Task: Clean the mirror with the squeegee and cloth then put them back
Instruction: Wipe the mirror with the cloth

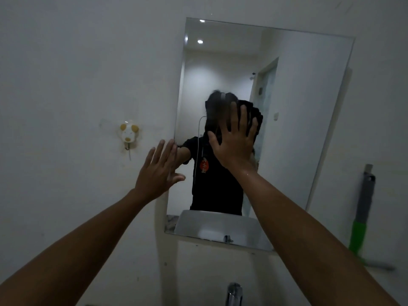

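Note:
A frameless mirror point(298, 107) hangs on the white wall above the sink. My right hand point(235, 142) lies flat against the glass near its middle, fingers spread, pressing a dark cloth point(257, 115) that shows past my fingertips. My left hand point(157, 171) is open with straight fingers, resting at the mirror's left edge and holding nothing. The squeegee point(362, 217), with a grey and green handle, leans upright against the wall to the right of the mirror, its blade at the bottom.
A small dog-shaped wall hook point(128, 133) is stuck to the wall left of the mirror. A chrome tap point(234, 293) rises at the bottom centre. The mirror reflects a person in a black shirt and a white basin.

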